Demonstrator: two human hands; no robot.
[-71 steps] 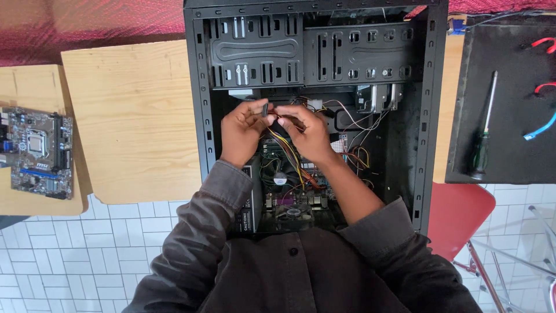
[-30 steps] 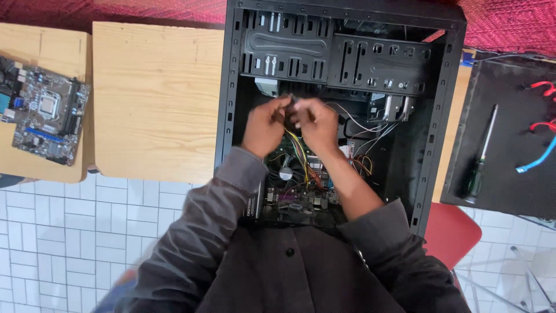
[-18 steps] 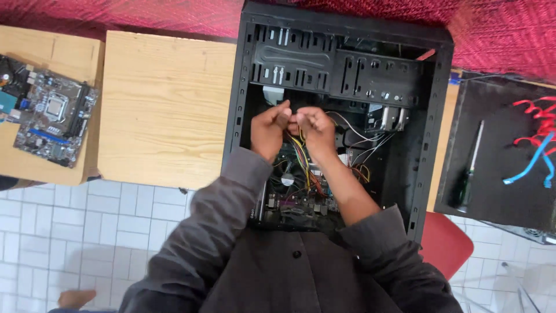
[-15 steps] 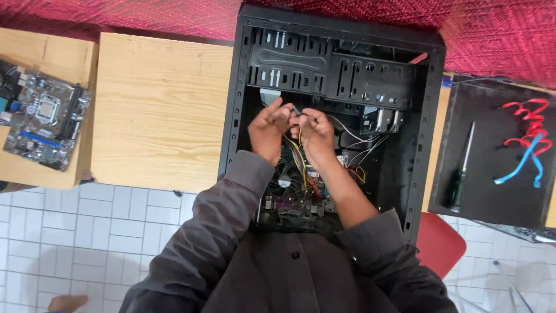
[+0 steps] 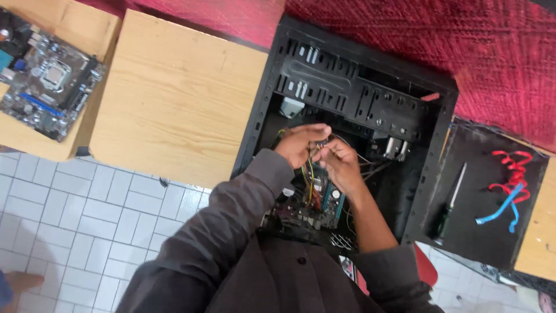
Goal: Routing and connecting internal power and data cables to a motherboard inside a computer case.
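Inside the case, left hand and right hand both pinch thin wires; a hard tug could unseat connectors on the board below.

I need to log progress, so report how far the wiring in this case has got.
Done: a board sits in the open case. In hand: both hands, left hand and right hand, pinch the wires above it. Left: wires hang loose, the screwdriver lies unused on the black panel.
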